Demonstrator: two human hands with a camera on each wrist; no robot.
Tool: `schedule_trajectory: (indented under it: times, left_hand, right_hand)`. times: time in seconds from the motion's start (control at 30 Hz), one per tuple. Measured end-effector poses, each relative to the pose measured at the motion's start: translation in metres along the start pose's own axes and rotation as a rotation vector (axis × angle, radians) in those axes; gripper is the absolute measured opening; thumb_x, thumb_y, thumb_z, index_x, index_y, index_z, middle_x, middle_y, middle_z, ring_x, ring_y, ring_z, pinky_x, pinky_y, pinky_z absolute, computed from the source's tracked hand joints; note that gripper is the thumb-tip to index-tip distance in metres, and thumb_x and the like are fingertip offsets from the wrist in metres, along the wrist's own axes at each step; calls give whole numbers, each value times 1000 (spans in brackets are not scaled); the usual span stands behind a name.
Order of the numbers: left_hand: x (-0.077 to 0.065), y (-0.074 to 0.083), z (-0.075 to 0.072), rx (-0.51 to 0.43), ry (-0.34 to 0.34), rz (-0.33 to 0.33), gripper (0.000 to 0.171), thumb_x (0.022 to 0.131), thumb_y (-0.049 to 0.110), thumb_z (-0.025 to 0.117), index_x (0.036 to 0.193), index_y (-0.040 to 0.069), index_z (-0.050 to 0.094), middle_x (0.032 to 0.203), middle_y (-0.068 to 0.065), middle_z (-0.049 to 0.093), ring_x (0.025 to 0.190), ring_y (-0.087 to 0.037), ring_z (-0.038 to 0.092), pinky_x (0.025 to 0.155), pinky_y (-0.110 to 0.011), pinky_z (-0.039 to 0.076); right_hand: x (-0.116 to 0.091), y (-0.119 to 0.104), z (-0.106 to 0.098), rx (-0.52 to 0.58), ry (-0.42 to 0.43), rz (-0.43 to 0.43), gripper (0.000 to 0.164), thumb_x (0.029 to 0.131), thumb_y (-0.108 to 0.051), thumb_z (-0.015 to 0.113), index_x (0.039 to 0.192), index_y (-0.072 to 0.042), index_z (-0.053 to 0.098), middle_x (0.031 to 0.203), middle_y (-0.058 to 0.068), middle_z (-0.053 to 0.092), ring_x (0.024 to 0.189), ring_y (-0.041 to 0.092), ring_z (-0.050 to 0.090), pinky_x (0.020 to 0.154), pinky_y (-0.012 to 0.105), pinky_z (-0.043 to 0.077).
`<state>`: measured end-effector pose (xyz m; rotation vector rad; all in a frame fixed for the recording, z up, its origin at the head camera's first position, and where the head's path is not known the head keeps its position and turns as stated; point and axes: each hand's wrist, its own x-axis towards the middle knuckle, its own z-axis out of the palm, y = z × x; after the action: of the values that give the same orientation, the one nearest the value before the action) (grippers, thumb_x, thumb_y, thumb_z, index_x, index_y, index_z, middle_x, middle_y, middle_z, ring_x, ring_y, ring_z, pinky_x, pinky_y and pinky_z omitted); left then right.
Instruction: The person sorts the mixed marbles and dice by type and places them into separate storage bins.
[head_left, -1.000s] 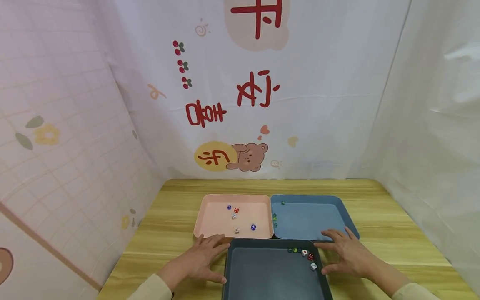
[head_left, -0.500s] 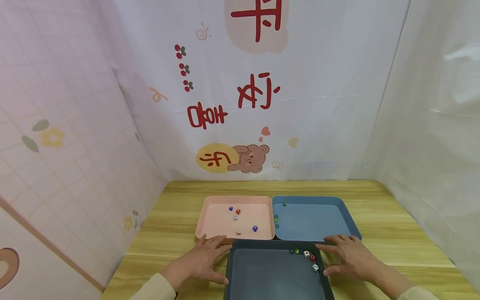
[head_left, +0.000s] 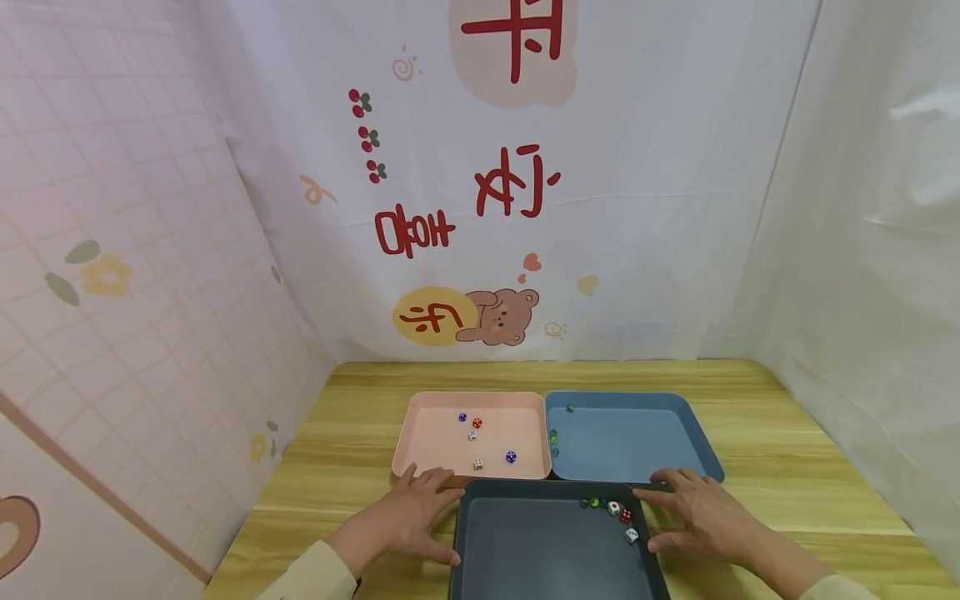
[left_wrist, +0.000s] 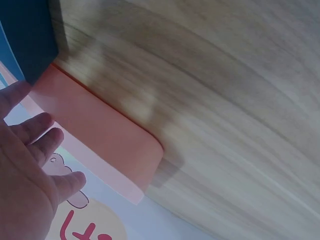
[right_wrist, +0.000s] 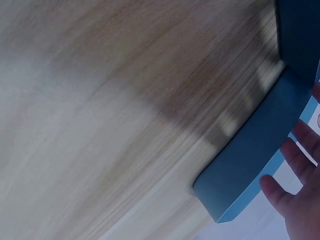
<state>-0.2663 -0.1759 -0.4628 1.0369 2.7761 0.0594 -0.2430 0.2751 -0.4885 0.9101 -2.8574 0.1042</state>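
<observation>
At lower left, the left hand (head_left: 405,518), its fingers apart, is beside the dark tray (head_left: 551,550) at bottom centre; marbles (head_left: 595,502) and dice (head_left: 626,516) lie near its upper right corner; at lower right, the right hand (head_left: 701,517) has also fingers apart

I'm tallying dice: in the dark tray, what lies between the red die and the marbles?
A white die. The head view shows it between the red die and the marbles, in the dark tray.
</observation>
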Motion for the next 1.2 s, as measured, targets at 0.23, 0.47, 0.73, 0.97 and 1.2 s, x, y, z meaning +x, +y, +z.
schedule_trajectory:
  times: [0.23,0.47,0.73,0.97,1.2]
  left_hand:
    - [8,9,-9,10,72,13,78,69,72,53,126,18,53,139,-9,35,129,-26,27,101,-58,13]
    - [25,25,-19,34,158,32,70,74,71,48,123,21,55,137,-6,38,129,-24,28,102,-56,14]
    - [53,54,-33,25,164,26,62,76,67,52,123,26,55,138,-3,38,130,-22,27,103,-55,13]
    - [78,74,-33,-10,226,43,52,77,58,59,119,28,59,136,-3,40,130,-22,26,102,-57,13]
    - [96,90,-27,-37,280,67,40,78,51,62,113,32,62,135,-1,42,130,-21,28,102,-57,15]
  right_hand:
    - [0,1,-1,56,3,-36,70,71,-68,52,122,-21,59,112,8,50,98,30,50,65,48,46]
    - [1,2,-1,62,-8,-30,69,72,-68,52,124,-22,57,113,8,50,100,31,49,65,48,46]
    - [-1,2,2,43,23,-43,68,72,-67,52,123,-22,58,113,7,49,98,28,49,65,47,46]
    - [-3,3,4,24,46,-56,68,73,-66,52,123,-22,58,112,5,49,98,27,50,64,45,46]
    - [-5,3,5,22,43,-46,67,73,-66,52,123,-22,58,113,7,50,99,29,50,64,46,46]
